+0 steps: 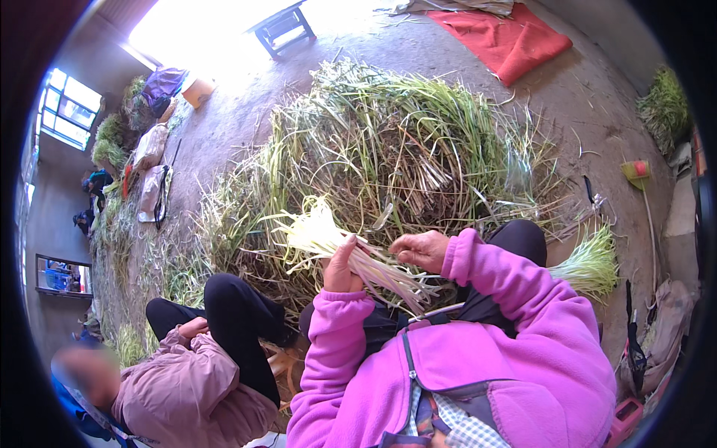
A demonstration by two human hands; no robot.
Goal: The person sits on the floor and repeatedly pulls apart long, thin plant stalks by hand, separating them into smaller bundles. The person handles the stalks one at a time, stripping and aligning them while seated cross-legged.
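A bunch of pale green-white plant stalks (369, 260) is gripped in my left hand (340, 270), its thumb across them. Their leafy yellowish ends fan out to the upper left, and the thin ends point down right over my lap. Beside the stalks, my right hand (423, 250) has its fingers bent close to the bunch; whether they pinch anything is not clear. Just beyond both hands spreads a large heap of long green stalks (369, 140), with brown, dry root ends in its middle. Another pale-green bunch (591, 263) lies to the right of my knee.
A seated person (190, 369) in a dusty-pink jacket is close on my left, hands near the knees. A red cloth (515, 42) lies on the floor at the upper right. A long-handled dustpan (637, 172) stands at right, a bucket (197, 91) and sacks (152, 147) at left.
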